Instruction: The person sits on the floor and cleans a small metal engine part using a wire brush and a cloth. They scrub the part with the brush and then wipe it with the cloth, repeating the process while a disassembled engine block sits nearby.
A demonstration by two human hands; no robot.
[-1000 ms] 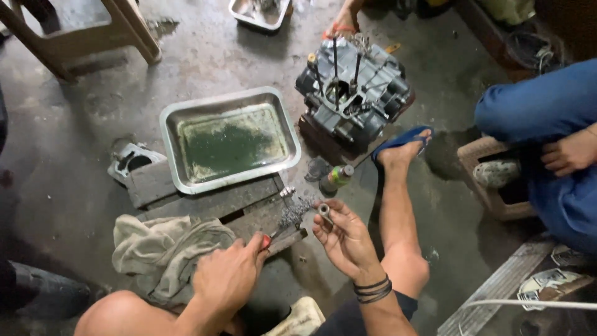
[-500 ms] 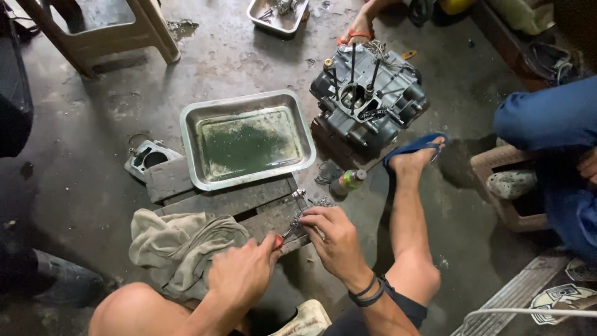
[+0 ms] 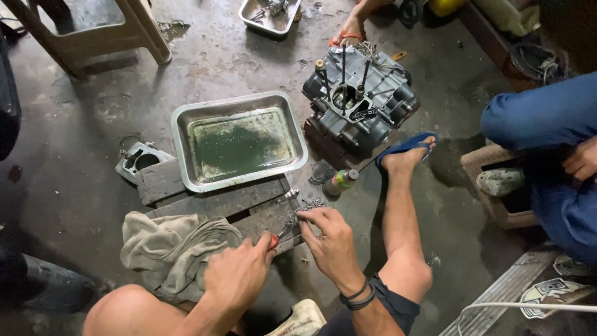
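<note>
We see a wet concrete floor (image 3: 93, 124) carrying everything, and on it the biggest item, a grey engine block (image 3: 360, 102) with studs standing up, set on a wood block beside our right foot in a blue sandal (image 3: 407, 144). Left of the engine sits a steel tray (image 3: 180, 134) with a film of green liquid, resting on dark planks (image 3: 211, 202). A beige rag (image 3: 161, 246) lies crumpled over the near end of the planks, just beside our left hand (image 3: 239, 279). Its grip is closed round a red-handled tool (image 3: 274, 239), whose thin shaft points at a small metal part (image 3: 305, 205) on the planks. Our right hand (image 3: 333, 239) has its fingertips pinched on that part, holding it against the wood. A small green bottle (image 3: 341, 182) stands near, between part and engine. A grey casting (image 3: 140, 160) lies left of the planks. Another person in blue trousers (image 3: 541, 118) sits at the right. A second small tray (image 3: 268, 17) lies at the top.
</note>
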